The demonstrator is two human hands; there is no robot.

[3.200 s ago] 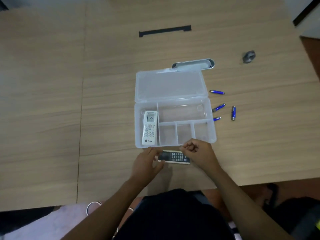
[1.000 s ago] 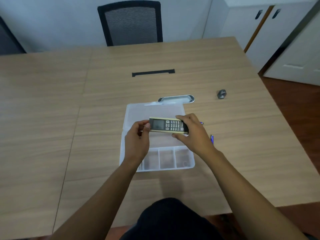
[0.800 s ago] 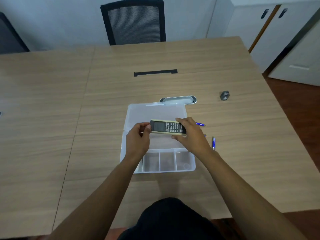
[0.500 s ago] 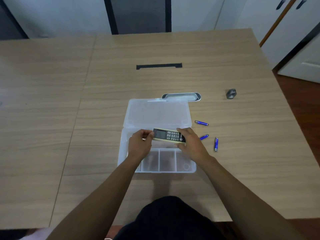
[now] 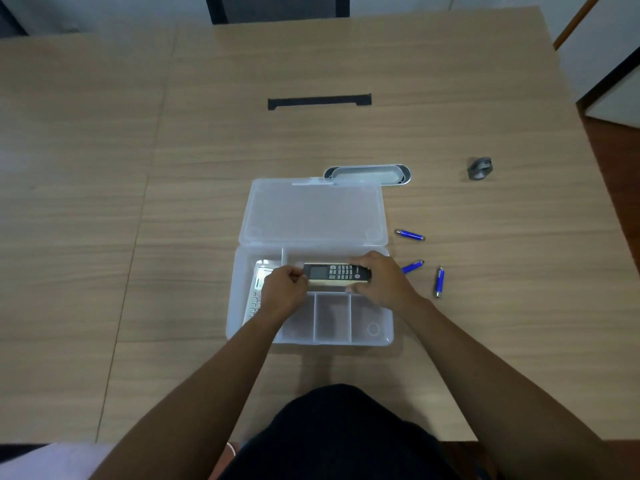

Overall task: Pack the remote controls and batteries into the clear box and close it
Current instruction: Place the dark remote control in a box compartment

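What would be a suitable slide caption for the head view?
Both hands, left and right, lower a dark remote into the open clear box beside a white remote; blue batteries wait outside.

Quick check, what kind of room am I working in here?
Probably an office or meeting room: a long wooden table with a cable slot and a metal cable port, and a chair at its far side.

office: conference table [image 5: 346, 140], cable grommet [image 5: 367, 174]

No text can be read; the dark remote's [image 5: 336, 273] key markings are blurred.
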